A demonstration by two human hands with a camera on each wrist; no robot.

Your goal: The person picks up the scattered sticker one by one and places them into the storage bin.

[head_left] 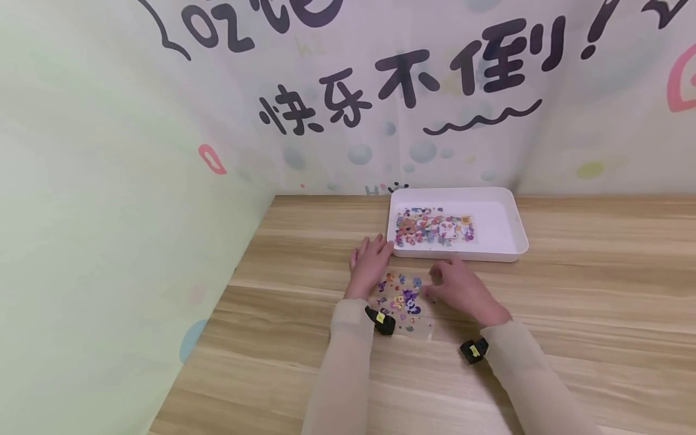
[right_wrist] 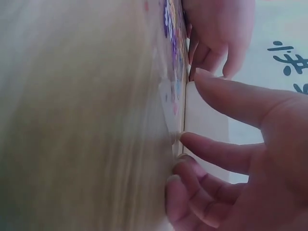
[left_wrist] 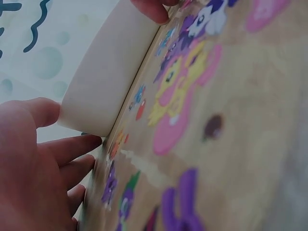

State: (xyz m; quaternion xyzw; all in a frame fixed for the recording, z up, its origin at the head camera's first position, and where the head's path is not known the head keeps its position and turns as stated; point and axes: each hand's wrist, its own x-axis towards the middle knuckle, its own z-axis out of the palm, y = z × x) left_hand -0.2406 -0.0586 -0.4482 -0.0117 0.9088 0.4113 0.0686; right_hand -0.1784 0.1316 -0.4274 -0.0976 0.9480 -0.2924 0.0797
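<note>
A clear sticker sheet [head_left: 399,307] printed with colourful cartoon ponies lies flat on the wooden table, between the two hands. My left hand [head_left: 372,263] rests beside its upper left, fingers extended to the table. In the left wrist view, the left thumb [left_wrist: 45,113] touches or nearly touches the corner of the white tray [left_wrist: 98,72]. At the sheet's right side is my right hand [head_left: 459,289]. In the right wrist view, its index fingertip [right_wrist: 187,138] touches the sheet's edge, the thumb [right_wrist: 231,96] stands apart, and the other fingers bend against the table.
The white tray [head_left: 502,223] stands just behind the sheet, against the printed wall cloth [head_left: 348,157]. More sticker sheets [head_left: 435,228] with bears and small figures lie in its left part. Black wrist cameras sit on both sleeves. A pale cloth wall [head_left: 109,241] borders the table's left.
</note>
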